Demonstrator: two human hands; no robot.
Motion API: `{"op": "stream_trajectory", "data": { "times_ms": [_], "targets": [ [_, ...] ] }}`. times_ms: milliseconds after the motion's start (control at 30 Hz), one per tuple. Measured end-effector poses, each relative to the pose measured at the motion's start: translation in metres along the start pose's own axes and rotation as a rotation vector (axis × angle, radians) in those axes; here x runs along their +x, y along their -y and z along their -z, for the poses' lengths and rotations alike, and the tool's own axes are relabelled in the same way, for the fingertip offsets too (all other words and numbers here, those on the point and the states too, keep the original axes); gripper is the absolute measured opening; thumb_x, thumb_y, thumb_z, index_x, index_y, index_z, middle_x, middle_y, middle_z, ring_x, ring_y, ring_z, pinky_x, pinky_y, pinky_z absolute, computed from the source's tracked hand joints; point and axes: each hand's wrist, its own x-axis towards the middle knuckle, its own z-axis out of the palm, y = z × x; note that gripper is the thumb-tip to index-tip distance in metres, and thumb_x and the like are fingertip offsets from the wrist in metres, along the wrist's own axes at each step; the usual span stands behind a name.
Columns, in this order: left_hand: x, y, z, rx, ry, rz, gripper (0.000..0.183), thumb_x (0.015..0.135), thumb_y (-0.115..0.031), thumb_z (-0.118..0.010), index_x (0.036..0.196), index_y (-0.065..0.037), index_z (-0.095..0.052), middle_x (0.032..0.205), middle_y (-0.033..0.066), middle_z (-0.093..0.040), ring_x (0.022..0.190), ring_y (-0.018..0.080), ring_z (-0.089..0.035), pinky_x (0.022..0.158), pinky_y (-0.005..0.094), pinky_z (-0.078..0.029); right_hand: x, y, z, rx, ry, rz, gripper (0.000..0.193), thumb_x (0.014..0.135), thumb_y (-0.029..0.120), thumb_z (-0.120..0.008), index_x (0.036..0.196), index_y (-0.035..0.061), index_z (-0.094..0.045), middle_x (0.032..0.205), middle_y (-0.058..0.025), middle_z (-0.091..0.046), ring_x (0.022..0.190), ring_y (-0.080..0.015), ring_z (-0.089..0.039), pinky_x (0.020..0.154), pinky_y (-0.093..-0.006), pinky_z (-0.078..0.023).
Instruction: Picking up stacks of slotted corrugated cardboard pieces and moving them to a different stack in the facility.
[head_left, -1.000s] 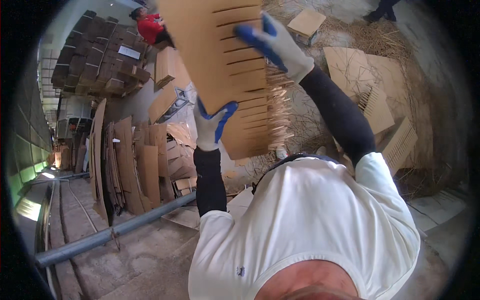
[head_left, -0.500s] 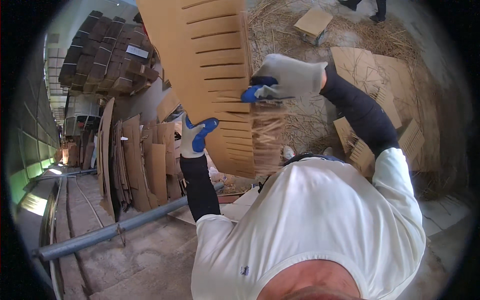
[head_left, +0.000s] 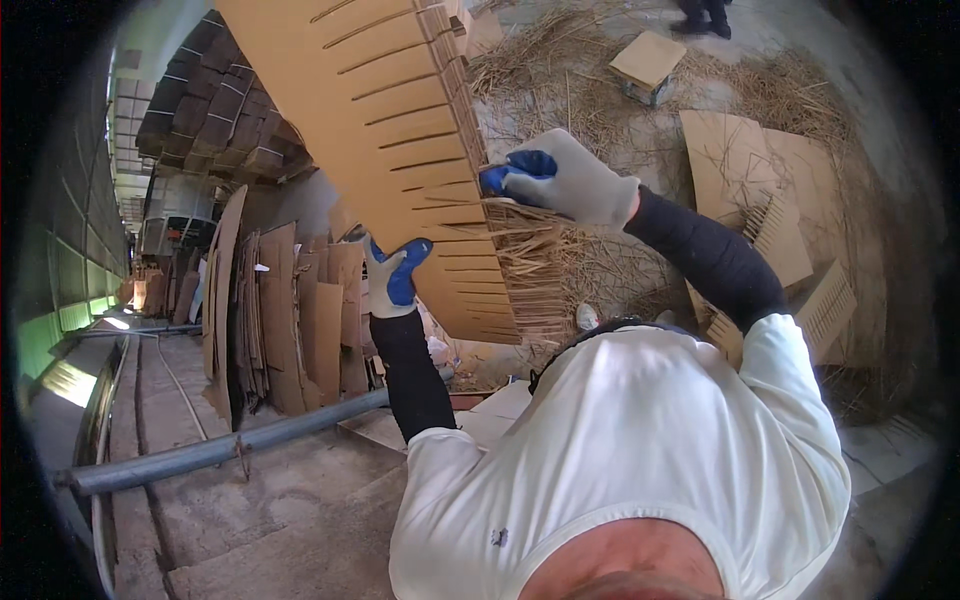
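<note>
We've got a slotted cardboard stack (head_left: 400, 130) up in both hands, running from approx. 11 o'clock down toward the centre, tilted, its top end cut off by the upper edge of the view. Dark slots cross its RH side; thin cardboard strips (head_left: 535, 240) stick out of that side in a loose fringe, just above centre.

Our L hand (head_left: 390, 275), betw. 9 and 10 o'clock, is clamped on the stack's LH edge: blue thumb on the top face, other fingers mostly hidden. Our R hand (head_left: 565, 180), at 1 o'clock, has its fingers curled in at the slotted edge, w/ strips just below; can't tell if they pinch strips or only press there. Both gloves are grey w/ blue grip.

At 1 o'clock, farther out, we see a small box-like stand w/ a tan top (head_left: 648, 60), near a person's dark-clad legs (head_left: 705, 15). Straw-like scraps (head_left: 790, 95) litter the floor betw. 1 and 2. Flat cardboard sheets (head_left: 720, 150) lie at 2. Upright cardboard sheets (head_left: 280, 320) lean at 9, strapped brown bundles (head_left: 215, 110) are piled at 10, and a grey pipe (head_left: 260, 440) runs at 8.
</note>
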Motion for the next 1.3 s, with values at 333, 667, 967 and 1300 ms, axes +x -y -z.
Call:
{"op": "stream_trajectory", "data": {
  "times_ms": [333,667,967,1300],
  "targets": [
    [-0.023,-0.024,0.063,0.133,-0.189,0.006,0.044,0.080,0.004,-0.066,0.122,0.003,-0.054,0.107,0.0147,-0.066,0.094,0.0248,-0.067,0.084,0.0369,-0.057,-0.001,-0.041,0.037,0.211,-0.106,-0.140,0.033,0.096,0.031,-0.056,0.089,0.0013,-0.069,0.061,-0.0047,-0.063,0.051,-0.0073,-0.053,0.048,-0.0235,-0.043],
    [-0.031,-0.017,0.027,0.092,-0.160,0.084,0.055,0.075,-0.004,-0.078,0.123,0.002,-0.052,0.106,0.0154,-0.065,0.090,0.0260,-0.069,0.080,0.0370,-0.059,0.049,0.008,-0.016,-0.690,0.446,0.098,0.037,0.087,0.034,-0.062,0.102,0.0002,-0.064,0.094,-0.0178,-0.067,0.085,-0.0361,-0.064,0.078,-0.0414,-0.050],
    [-0.022,-0.022,0.013,-0.039,-0.005,0.067,0.053,0.070,-0.013,-0.082,0.116,0.000,-0.058,0.102,0.0076,-0.068,0.092,0.0171,-0.067,0.081,0.0295,-0.056,0.019,0.002,-0.022,-0.109,0.305,0.161,0.038,0.082,0.023,-0.074,0.111,0.0017,-0.063,0.102,-0.0120,-0.058,0.090,-0.0231,-0.058,0.081,-0.0347,-0.046],
    [-0.024,-0.006,0.048,-0.159,-0.082,0.063,0.046,0.078,-0.012,-0.074,0.120,-0.001,-0.058,0.107,0.0085,-0.066,0.096,0.0214,-0.065,0.087,0.0339,-0.053,0.012,-0.032,0.044,-0.212,0.221,-0.059,0.029,0.092,0.027,-0.063,0.106,0.0022,-0.065,0.086,-0.0113,-0.064,0.076,-0.0205,-0.061,0.073,-0.0303,-0.050]
  ]
}}
